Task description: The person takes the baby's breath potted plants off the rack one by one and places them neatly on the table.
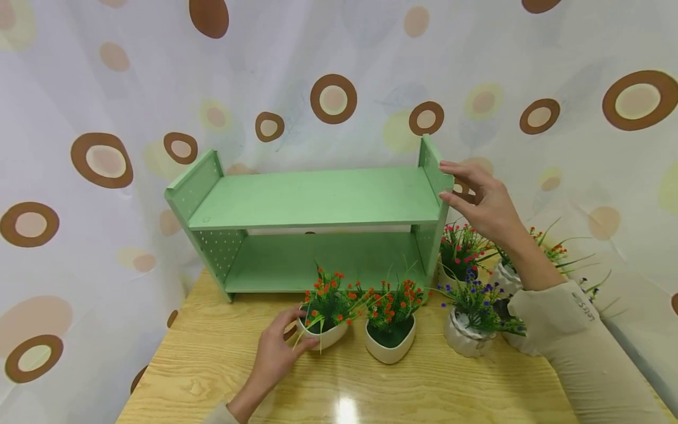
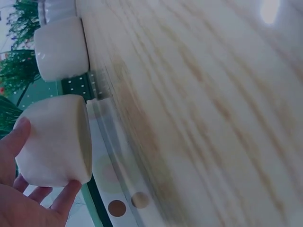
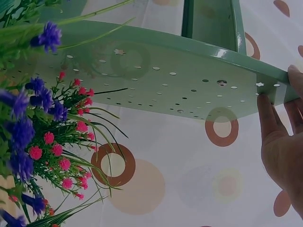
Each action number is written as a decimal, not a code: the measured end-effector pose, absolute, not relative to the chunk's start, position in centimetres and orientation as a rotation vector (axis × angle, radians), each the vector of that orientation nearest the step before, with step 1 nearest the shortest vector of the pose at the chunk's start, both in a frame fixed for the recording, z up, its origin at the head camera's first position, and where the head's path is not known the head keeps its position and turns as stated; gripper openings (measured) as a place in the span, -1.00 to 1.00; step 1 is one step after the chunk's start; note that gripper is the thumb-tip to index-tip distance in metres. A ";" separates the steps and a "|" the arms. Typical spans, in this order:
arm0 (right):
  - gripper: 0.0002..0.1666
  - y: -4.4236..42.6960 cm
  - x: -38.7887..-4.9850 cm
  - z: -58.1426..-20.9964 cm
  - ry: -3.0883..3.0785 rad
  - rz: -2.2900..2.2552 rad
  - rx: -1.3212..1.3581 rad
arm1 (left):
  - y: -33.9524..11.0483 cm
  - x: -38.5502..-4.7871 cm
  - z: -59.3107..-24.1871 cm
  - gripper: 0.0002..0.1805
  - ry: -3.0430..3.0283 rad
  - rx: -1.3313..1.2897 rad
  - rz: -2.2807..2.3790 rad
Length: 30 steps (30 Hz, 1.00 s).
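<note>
A white pot (image 1: 329, 338) of orange-red artificial flowers is held by my left hand (image 1: 274, 348), thumb at the front and fingers behind. In the left wrist view its smooth white side (image 2: 49, 142) sits between the thumb and the fingertips, its base apparently off the table. My right hand (image 1: 484, 200) grips the upper right side panel of a green two-tier shelf (image 1: 318, 197). The right wrist view has fingers on the perforated panel (image 3: 156, 85) and the thumb over its edge. A matching heart-shaped pot (image 1: 389, 347) stands just right of the held one.
Right of the shelf several white pots cluster, with blue-purple flowers (image 1: 474, 300), pink flowers (image 1: 462, 246) and orange-red flowers (image 1: 553, 253). Everything stands on a wooden table (image 1: 212, 353). Behind hangs a white curtain (image 1: 365, 47) with brown ring patterns.
</note>
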State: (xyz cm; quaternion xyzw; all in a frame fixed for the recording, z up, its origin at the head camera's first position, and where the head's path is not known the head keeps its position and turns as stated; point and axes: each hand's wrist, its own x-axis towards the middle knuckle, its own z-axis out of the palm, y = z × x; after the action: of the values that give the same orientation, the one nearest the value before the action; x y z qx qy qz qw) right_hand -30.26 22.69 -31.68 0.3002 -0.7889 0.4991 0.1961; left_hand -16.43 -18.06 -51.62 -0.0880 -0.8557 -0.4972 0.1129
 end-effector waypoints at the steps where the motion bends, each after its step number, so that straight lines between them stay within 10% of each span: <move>1: -0.40 22.7 -30.3 -31.7 -2.209 1.399 0.842 | -18.0 -16.4 -51.7 -0.43 -2.519 -0.251 -1.480; 30: -0.39 22.7 -30.3 -31.8 -2.200 1.424 0.845 | -19.6 -16.6 -52.6 -0.37 -2.621 -0.203 -1.523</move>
State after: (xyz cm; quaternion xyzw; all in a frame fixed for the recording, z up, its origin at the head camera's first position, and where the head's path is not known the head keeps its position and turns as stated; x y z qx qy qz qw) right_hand -30.34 22.69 -31.79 0.3011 -0.7839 0.5076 0.1928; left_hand -16.62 -19.59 -52.64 -0.0667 -0.8616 -0.5006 0.0515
